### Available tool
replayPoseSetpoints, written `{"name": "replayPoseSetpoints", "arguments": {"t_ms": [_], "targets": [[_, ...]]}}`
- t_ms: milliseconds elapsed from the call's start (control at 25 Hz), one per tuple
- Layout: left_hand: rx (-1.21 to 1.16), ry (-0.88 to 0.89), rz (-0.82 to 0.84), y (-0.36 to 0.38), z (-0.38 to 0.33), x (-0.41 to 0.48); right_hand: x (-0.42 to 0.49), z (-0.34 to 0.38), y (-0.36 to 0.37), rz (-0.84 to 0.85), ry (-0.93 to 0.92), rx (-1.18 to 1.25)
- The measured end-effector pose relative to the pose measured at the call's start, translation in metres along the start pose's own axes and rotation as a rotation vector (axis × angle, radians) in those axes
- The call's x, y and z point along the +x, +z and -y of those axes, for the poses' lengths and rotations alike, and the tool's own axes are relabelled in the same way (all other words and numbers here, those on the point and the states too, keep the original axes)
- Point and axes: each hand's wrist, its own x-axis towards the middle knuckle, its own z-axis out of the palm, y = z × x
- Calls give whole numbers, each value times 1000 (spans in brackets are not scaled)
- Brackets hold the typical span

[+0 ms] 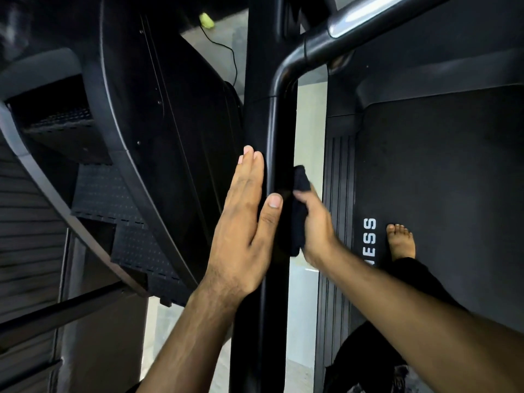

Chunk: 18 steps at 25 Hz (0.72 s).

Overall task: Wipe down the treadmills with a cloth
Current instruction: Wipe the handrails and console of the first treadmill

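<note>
1. My left hand (243, 222) lies flat, fingers straight, against the outer side of the treadmill's black upright post (276, 131); I judge it steadies me while I wipe.
2. My right hand (314, 225) grips the dark cloth (300, 191), bunched and pressed to the post's inner face.
3. The post runs clear above and below the cloth, so I have room for long strokes; the curved handrail (320, 49) caps the top.
4. The belt (442, 171) lies right; a neighbouring machine (158, 109) crowds the left.
</note>
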Motion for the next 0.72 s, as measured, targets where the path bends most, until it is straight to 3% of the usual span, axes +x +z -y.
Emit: {"name": "replayPoseSetpoints", "arguments": {"t_ms": [120, 280, 400, 720], "targets": [[7, -3, 4, 0, 2, 3, 30, 32, 19, -29, -87, -53], [-14, -30, -20, 2, -5, 7, 6, 15, 7, -15, 1, -85], [-10, -32, -6, 0, -8, 17, 40, 50, 29, -37, -116, -101], [6, -32, 18, -9, -17, 61, 88, 87, 46, -4, -46, -133]]}}
